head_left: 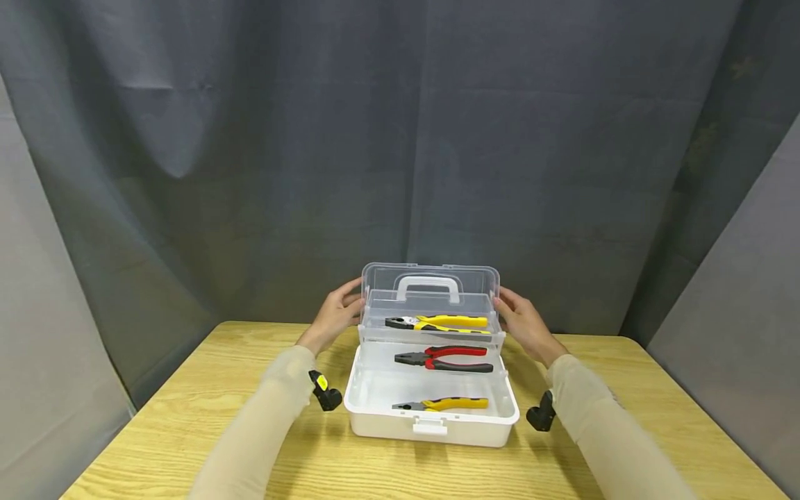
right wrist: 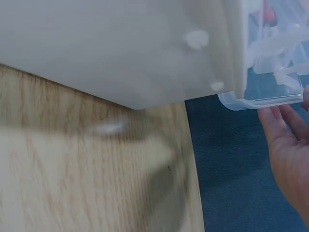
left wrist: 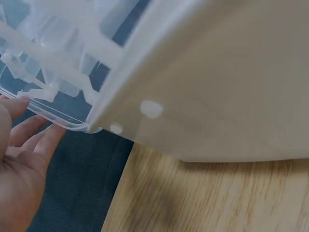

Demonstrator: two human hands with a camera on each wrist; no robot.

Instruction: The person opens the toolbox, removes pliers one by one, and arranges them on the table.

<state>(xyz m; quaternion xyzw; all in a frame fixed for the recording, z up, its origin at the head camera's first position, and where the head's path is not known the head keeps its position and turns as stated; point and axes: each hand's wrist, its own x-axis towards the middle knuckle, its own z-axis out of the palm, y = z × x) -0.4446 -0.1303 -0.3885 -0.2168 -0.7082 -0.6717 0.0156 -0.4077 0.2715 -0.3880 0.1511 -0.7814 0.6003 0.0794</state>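
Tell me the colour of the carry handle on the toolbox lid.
White; the carry handle shows best in the head view.

Technician: State the tool count.
Inspector: Three: upper yellow pliers [head_left: 451,321], lower yellow pliers [head_left: 453,403] and red pliers [head_left: 428,358]. By colour: two yellow, one red.
Technician: State the container count.
Inspector: Box [head_left: 381,425], quantity one. Fitted parts: lid [head_left: 478,285], one; handle [head_left: 428,281], one; front latch [head_left: 430,426], one. White studs [left wrist: 151,108]: two per wrist view. Tray quantity: cannot be determined.
Technician: State the remaining quantities.
Inspector: Hands, two: left hand [head_left: 334,316], right hand [head_left: 525,321]. Sleeves [head_left: 269,417], two. Wrist cameras [head_left: 326,394], two. Table [head_left: 206,396], one.
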